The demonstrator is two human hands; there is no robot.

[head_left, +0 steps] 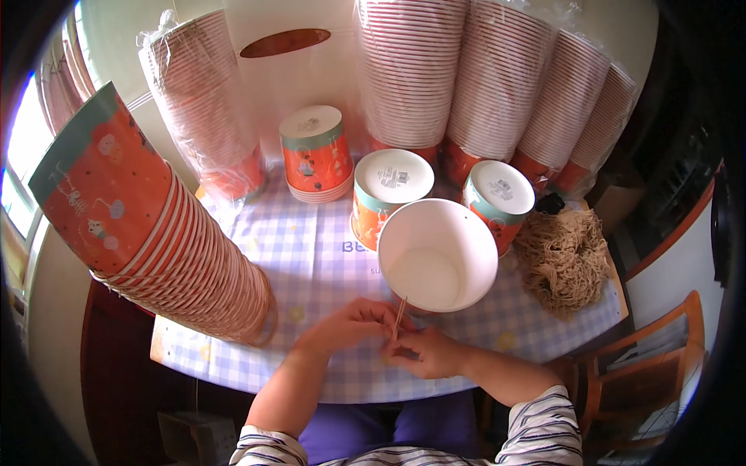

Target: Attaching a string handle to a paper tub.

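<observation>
A white-lined paper bucket (437,256) stands in front of me, its mouth tilted toward me. At its near side a thin tan cord (399,317) runs from the rim down to my fingers. My left hand (353,323) is closed around the upper stretch of the cord, close to the bucket wall. Just below and to the right, my right hand (432,353) pinches the cord's lower part. Its fingertips are partly hidden. To the right lies a tangled heap of tan cords (566,260).
Upturned orange and green buckets (315,159) stand behind the open one. A tall leaning stack of buckets (186,248), with cords along its side, rises at the left. Wrapped stacks (408,74) line the back. The table has a checked cloth (311,264); a wooden chair (645,373) is at the right.
</observation>
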